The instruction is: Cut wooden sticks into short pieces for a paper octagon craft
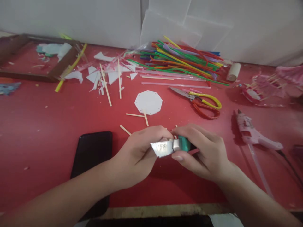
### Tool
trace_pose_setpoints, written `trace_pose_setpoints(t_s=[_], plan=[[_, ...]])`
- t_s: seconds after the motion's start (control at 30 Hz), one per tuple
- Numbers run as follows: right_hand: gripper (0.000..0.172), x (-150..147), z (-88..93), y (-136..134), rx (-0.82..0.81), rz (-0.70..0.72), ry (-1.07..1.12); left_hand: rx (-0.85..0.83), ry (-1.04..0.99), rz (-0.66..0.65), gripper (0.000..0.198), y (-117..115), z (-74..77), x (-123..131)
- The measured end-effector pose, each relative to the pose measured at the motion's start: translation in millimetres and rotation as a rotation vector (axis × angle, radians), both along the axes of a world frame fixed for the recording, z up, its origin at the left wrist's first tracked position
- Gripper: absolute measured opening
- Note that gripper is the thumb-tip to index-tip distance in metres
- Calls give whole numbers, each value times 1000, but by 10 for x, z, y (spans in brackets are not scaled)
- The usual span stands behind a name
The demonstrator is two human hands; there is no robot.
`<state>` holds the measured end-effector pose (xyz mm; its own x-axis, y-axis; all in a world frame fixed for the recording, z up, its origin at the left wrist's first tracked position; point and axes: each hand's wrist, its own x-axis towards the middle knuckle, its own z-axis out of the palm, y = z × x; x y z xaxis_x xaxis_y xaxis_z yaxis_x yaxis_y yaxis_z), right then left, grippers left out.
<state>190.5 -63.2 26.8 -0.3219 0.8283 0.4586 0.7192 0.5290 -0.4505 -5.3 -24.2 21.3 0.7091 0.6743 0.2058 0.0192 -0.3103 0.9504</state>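
My right hand (203, 151) is closed round a green-handled utility knife (185, 143), its blade pointing left. Close against the blade, my left hand (142, 151) is curled with its fingertips hidden, so what it grips cannot be made out. The tip of a thin wooden stick (175, 136) shows between the hands, behind the knife. Just beyond lies a white octagonal piece (148, 101) with small holes along its edge. Short wooden sticks (135, 115) rest around it, one overlapping its near edge.
Yellow-and-red-handled scissors (205, 102) lie right of the octagon. A pink glue gun (254, 130) is at the right, a black phone (94, 154) at the left. Colourful pipe cleaners (184, 60), white scraps (113, 75) and a brown frame (28, 75) line the back.
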Motion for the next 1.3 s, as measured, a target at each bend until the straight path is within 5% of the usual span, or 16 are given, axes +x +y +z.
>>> trace_pose_setpoints(t_s=[0.9, 1.03, 1.13, 1.3], plan=[[35, 23, 13, -8, -31, 22, 9, -44, 11, 1, 19, 7, 56, -6], [26, 184, -34, 66, -66, -248, 54, 18, -28, -56, 20, 8, 74, -5], [27, 274, -50, 87, -31, -458, 202, -44, -13, 55, 23, 23, 35, -5], [25, 129, -21, 27, -81, -144, 90, -148, -32, 114, 17, 39, -21, 3]])
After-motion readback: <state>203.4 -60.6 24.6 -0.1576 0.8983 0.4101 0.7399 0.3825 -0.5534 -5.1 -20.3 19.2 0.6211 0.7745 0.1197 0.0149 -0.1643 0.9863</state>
